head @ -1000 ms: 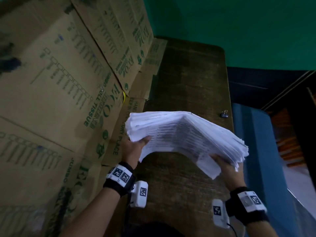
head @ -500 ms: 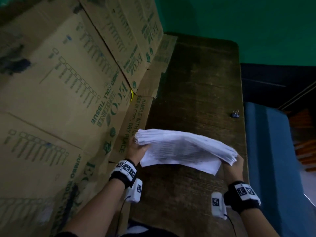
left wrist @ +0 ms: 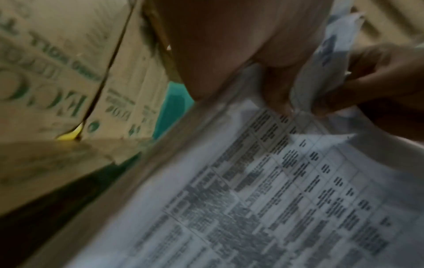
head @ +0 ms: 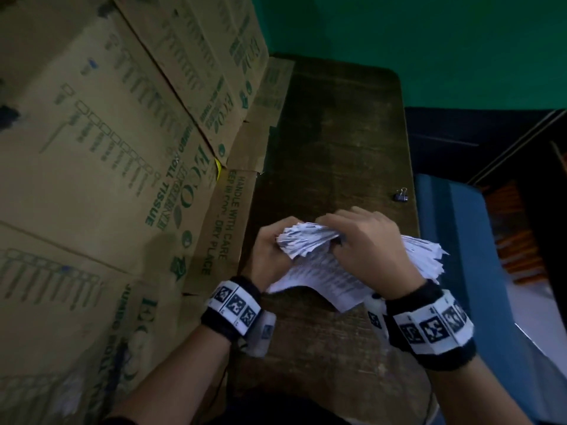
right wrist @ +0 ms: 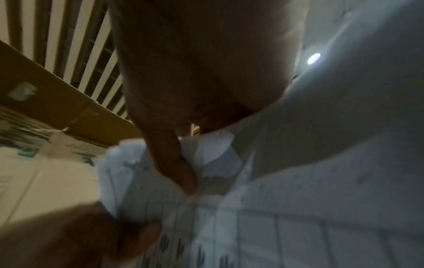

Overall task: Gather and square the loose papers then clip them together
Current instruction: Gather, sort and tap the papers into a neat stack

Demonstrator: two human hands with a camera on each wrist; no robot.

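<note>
Papers (head: pixel 322 271) between hands, clip (head: pixel 401 196) beyond

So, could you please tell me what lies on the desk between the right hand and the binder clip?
Only bare dark wood: the head view shows nothing on the desk between the right hand and the binder clip.

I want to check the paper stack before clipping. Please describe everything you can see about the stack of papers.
The stack of papers is thick, white, and printed with dark tables of text. It is not squared: its edges fan out unevenly at the top and right. It is bent and held above the wooden table. The left hand grips its left end, and the right hand grips over the top. No clip is on it.
</note>
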